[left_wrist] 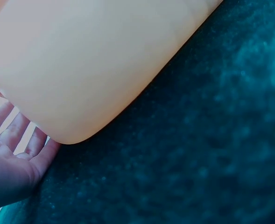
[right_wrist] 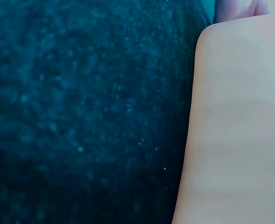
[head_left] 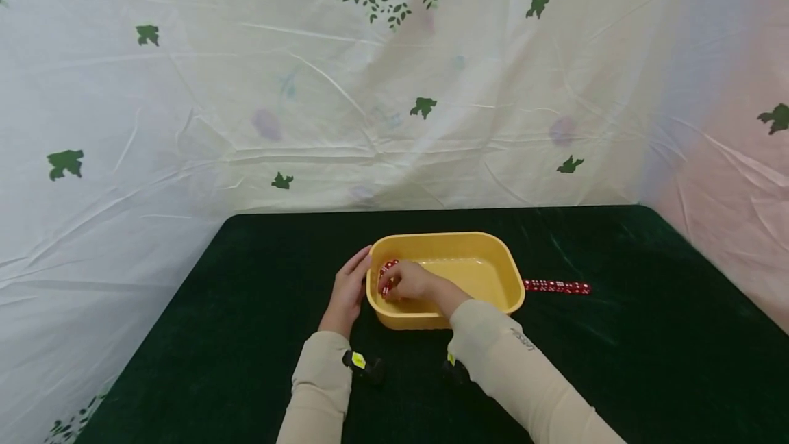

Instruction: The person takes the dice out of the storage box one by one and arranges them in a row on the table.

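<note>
A yellow plastic tub (head_left: 493,249) stands on the dark green table. My left hand (head_left: 348,288) lies flat against the tub's left outer wall with straight fingers (left_wrist: 11,130); the left wrist view shows the tub's wall (left_wrist: 90,60) close up. My right hand (head_left: 403,281) reaches inside the tub at its left end, fingers curled round red dice (head_left: 386,270) with white pips. A row of several more red dice (head_left: 557,286) lies on the cloth just right of the tub. The right wrist view shows only the tub's outer wall (right_wrist: 240,126) and cloth.
The green velvet tabletop (head_left: 616,362) spreads around the tub. A white sheet with green leaf prints (head_left: 246,88) hangs behind and at both sides. Small black wrist-mounted devices (head_left: 364,364) sit under both forearms.
</note>
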The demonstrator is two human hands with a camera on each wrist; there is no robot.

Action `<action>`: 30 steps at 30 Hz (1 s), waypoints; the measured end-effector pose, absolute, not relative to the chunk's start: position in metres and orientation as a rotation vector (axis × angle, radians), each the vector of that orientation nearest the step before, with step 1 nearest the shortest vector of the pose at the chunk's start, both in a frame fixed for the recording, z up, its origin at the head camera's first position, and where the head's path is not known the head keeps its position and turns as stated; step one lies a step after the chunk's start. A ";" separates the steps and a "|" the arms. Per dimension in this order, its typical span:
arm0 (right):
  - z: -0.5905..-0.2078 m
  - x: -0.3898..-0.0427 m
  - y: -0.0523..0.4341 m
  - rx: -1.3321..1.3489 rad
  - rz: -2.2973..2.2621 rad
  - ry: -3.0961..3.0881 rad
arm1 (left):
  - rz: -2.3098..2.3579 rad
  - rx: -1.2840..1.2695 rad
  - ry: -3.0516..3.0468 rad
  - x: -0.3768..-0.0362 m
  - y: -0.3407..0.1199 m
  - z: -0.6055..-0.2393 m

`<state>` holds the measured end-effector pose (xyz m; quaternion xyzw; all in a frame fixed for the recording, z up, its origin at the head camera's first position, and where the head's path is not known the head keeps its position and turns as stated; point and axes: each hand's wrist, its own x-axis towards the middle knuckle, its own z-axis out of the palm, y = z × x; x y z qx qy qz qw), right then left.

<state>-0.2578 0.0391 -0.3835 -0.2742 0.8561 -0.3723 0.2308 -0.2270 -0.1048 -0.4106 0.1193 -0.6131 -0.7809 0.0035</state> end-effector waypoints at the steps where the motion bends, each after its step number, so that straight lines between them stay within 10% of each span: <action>1: -0.384 -0.258 0.039 -0.765 -1.031 2.353 | -2.449 0.372 -1.922 -0.227 -0.105 -0.410; 30: -0.350 -0.274 0.084 -0.752 -1.205 2.450 | -2.429 0.404 -1.934 -0.228 -0.104 -0.411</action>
